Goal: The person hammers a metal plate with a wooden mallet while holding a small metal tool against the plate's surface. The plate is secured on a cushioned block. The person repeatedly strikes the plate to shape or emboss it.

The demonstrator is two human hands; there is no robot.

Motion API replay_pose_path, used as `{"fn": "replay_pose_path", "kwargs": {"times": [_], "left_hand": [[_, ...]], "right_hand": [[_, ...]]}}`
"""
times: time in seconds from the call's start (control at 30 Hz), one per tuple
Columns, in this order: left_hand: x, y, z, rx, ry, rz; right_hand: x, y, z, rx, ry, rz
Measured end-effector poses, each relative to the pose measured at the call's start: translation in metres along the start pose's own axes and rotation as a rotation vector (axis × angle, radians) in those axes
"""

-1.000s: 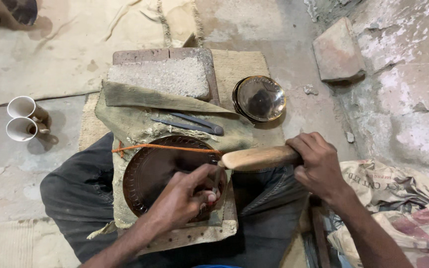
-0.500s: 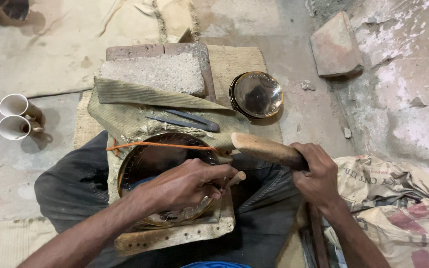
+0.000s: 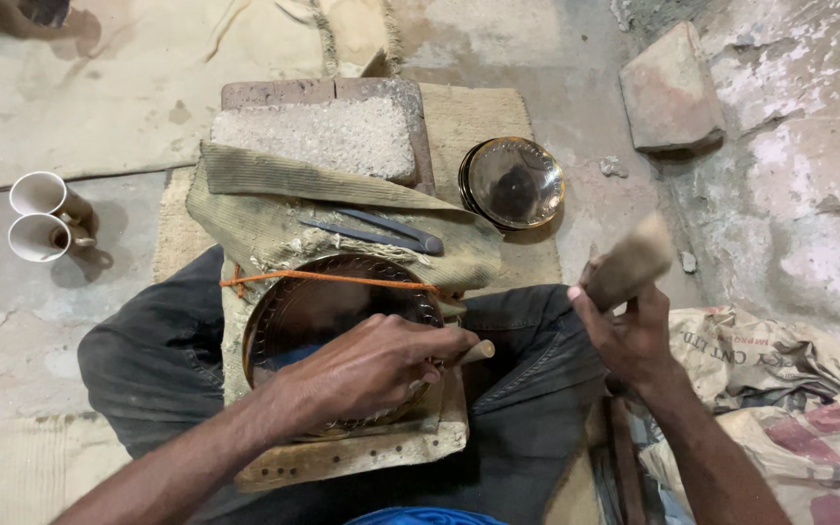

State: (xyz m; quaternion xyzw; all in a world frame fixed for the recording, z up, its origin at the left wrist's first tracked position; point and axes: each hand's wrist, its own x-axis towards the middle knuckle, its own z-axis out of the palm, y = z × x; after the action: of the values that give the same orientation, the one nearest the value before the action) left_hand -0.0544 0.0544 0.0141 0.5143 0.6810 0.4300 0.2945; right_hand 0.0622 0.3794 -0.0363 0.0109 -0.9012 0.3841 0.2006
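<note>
A round dark metal plate (image 3: pixel 303 311) with a patterned rim lies on a wooden board (image 3: pixel 362 452) across my lap, with an orange cord (image 3: pixel 332 280) stretched over its top. My left hand (image 3: pixel 371 365) rests on the plate's right side and grips a small punch tool (image 3: pixel 473 352) whose wooden end sticks out to the right. My right hand (image 3: pixel 629 331) is raised to the right of the plate and holds a wooden mallet (image 3: pixel 629 262), blurred and tilted up to the right.
Thin metal tools (image 3: pixel 371 231) lie on folded sacking (image 3: pixel 274 209) in front of a stone block (image 3: pixel 318 131). A shiny metal bowl (image 3: pixel 512 182) sits beyond my right knee. Two white cups (image 3: pixel 39 216) stand at left, a brick (image 3: pixel 668 92) at far right, a printed sack (image 3: pixel 789 408) beside my right arm.
My right hand has swung the mallet up and away to the right, off the punch. My left hand stays on the plate with the punch.
</note>
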Motion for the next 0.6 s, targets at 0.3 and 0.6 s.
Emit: {"fn": "replay_pose_path", "kwargs": {"times": [0.3, 0.6], "left_hand": [[-0.020, -0.006, 0.026, -0.135, 0.385, -0.158], [-0.030, -0.015, 0.072, -0.326, 0.786, -0.681]], "right_hand": [[0.047, -0.033, -0.009, -0.549, -0.316, -0.249], [0.113, -0.083, 0.007, -0.623, -0.511, -0.261]]}}
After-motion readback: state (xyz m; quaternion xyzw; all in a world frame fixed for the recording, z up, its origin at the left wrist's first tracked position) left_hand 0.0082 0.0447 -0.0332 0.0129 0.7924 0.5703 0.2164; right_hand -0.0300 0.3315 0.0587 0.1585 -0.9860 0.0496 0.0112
